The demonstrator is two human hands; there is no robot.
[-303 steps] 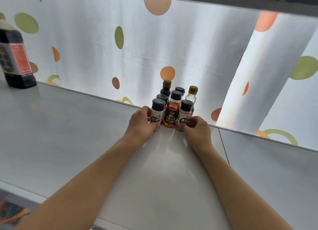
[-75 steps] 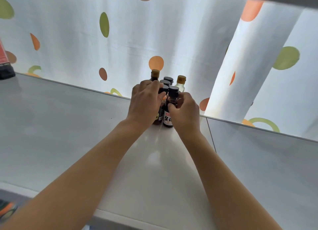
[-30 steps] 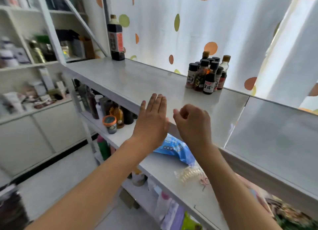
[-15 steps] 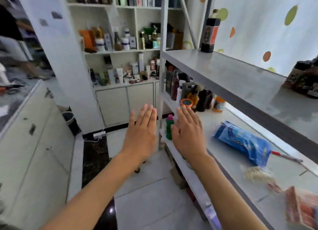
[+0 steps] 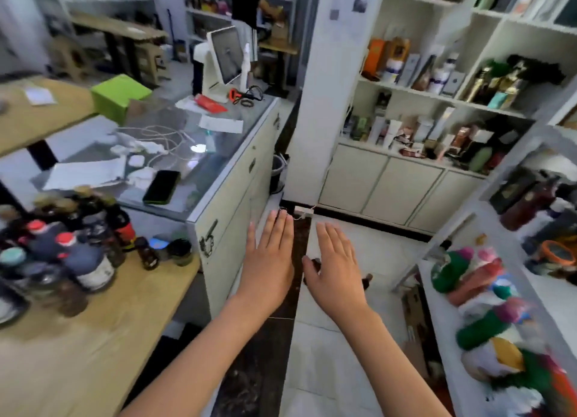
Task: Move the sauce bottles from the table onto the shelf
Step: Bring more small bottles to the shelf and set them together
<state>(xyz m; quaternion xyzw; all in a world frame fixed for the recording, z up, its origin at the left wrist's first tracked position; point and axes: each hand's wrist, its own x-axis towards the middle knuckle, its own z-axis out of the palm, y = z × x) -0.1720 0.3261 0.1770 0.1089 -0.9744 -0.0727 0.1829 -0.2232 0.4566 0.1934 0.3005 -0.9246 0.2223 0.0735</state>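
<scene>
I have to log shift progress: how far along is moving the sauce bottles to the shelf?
Done: cannot be judged here, since the target shelf spot is out of view. In hand: nothing; the left hand and right hand are both open and empty above the floor. Left: a blurred cluster of dark sauce bottles, some with red caps, stands on the light wooden table at the left, so a good deal remains.

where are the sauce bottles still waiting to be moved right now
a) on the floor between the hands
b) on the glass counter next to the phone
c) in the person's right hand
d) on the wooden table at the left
d: the cluster of sauce bottles stands on the wooden table at the left, while the left hand and right hand are both flat and hold nothing.
</scene>
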